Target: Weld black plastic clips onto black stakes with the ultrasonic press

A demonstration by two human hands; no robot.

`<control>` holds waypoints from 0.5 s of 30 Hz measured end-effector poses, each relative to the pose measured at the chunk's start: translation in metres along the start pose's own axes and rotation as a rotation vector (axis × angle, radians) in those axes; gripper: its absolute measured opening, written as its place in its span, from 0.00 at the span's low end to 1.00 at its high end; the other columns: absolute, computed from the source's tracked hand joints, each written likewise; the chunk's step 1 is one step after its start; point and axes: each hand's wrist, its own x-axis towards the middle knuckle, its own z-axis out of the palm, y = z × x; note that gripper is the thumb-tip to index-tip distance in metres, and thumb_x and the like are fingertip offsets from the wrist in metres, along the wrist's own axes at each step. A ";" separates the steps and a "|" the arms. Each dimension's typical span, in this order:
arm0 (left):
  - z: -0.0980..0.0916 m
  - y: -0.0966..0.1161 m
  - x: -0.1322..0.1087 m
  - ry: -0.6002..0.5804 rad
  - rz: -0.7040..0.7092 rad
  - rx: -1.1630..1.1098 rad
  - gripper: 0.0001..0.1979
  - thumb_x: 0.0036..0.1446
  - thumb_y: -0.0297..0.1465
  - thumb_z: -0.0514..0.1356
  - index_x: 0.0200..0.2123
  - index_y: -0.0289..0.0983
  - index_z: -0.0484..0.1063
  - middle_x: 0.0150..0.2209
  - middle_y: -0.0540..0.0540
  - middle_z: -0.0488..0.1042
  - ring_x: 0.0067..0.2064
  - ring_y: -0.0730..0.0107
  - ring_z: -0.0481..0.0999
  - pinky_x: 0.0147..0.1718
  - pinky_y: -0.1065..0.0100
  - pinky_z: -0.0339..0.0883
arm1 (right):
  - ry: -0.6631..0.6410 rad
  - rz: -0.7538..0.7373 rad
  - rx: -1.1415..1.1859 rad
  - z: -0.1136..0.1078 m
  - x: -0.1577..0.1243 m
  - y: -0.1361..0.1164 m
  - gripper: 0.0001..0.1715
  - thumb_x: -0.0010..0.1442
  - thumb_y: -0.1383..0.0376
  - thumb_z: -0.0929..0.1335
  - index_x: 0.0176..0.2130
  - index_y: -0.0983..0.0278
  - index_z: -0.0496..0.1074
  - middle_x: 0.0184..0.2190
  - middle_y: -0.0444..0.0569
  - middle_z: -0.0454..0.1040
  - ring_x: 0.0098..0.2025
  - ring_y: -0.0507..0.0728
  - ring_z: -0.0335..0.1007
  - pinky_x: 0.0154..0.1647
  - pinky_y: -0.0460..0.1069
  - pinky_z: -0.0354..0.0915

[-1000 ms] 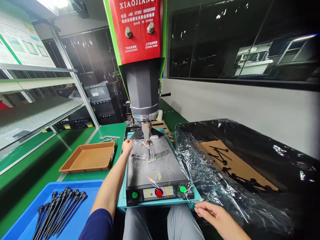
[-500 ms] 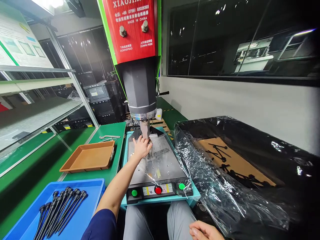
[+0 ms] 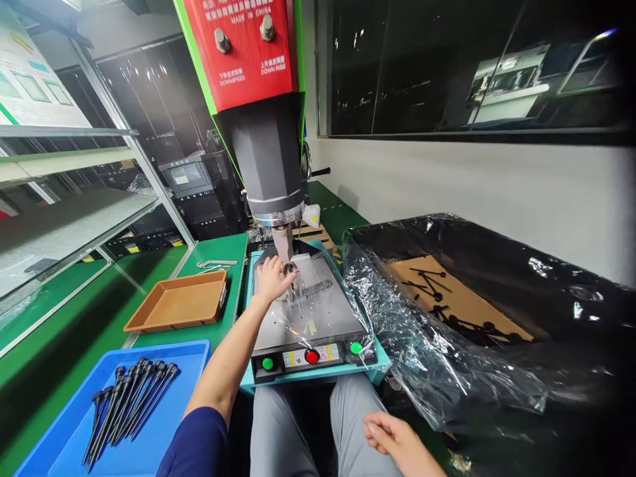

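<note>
The scene is being lit brightly and evenly from overhead. Glare is being thrown off the crumpled plastic film (image 3: 427, 358) and the metal plate (image 3: 328, 318), and lamps are being mirrored in the dark window (image 3: 447, 73). Straight lines are being bowed toward the edges. A soft shadow is being cast across the desk (image 3: 64, 344) at its near left corner.

Green bench (image 3: 218, 248) carries brown tray (image 3: 179, 306), blue tray (image 3: 171, 427), machine (image 3: 268, 159).

The left hand (image 3: 272, 278) lies on the machine plate (image 3: 332, 319), seemingly under the horn (image 3: 283, 240); the lined box (image 3: 497, 265) stands right.
</note>
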 end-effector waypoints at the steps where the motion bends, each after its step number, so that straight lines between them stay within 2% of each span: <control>1: -0.005 -0.004 -0.005 0.041 -0.002 -0.029 0.27 0.54 0.44 0.61 0.54 0.37 0.67 0.58 0.36 0.67 0.63 0.44 0.57 0.58 0.43 0.52 | 0.017 0.034 0.034 0.004 0.005 0.003 0.26 0.51 0.45 0.67 0.34 0.65 0.74 0.28 0.50 0.73 0.31 0.56 0.69 0.31 0.48 0.63; 4: -0.018 -0.014 -0.035 0.205 -0.065 -0.162 0.23 0.55 0.40 0.61 0.52 0.35 0.70 0.56 0.37 0.70 0.63 0.48 0.60 0.60 0.48 0.53 | 0.095 0.127 0.133 0.018 0.025 0.013 0.25 0.45 0.46 0.69 0.29 0.65 0.73 0.25 0.49 0.73 0.26 0.54 0.67 0.25 0.46 0.60; 6: -0.021 -0.019 -0.072 0.322 -0.206 -0.298 0.19 0.57 0.39 0.58 0.49 0.36 0.72 0.52 0.39 0.73 0.58 0.54 0.66 0.58 0.53 0.57 | 0.194 0.125 0.196 0.026 0.041 0.017 0.24 0.43 0.46 0.70 0.24 0.65 0.70 0.22 0.48 0.72 0.23 0.53 0.66 0.21 0.46 0.58; 8: -0.016 -0.020 -0.119 0.386 -0.403 -0.466 0.17 0.59 0.40 0.56 0.47 0.37 0.72 0.48 0.40 0.75 0.52 0.59 0.72 0.53 0.58 0.64 | 0.318 0.097 0.231 0.030 0.056 0.017 0.26 0.43 0.45 0.70 0.23 0.65 0.69 0.20 0.47 0.71 0.21 0.52 0.64 0.19 0.45 0.56; 12: 0.017 -0.019 -0.223 0.358 -0.736 -0.684 0.17 0.56 0.43 0.58 0.39 0.35 0.74 0.35 0.44 0.77 0.37 0.65 0.76 0.39 0.65 0.69 | 0.519 0.065 0.237 0.024 0.086 0.016 0.32 0.46 0.39 0.67 0.26 0.65 0.69 0.20 0.46 0.70 0.21 0.51 0.63 0.20 0.45 0.56; 15: 0.040 -0.019 -0.273 0.231 -0.865 -0.770 0.16 0.54 0.44 0.58 0.33 0.35 0.73 0.25 0.49 0.73 0.28 0.70 0.72 0.30 0.69 0.66 | 0.641 0.057 0.198 0.012 0.101 0.018 0.35 0.47 0.36 0.65 0.27 0.66 0.69 0.20 0.47 0.69 0.20 0.52 0.63 0.21 0.46 0.57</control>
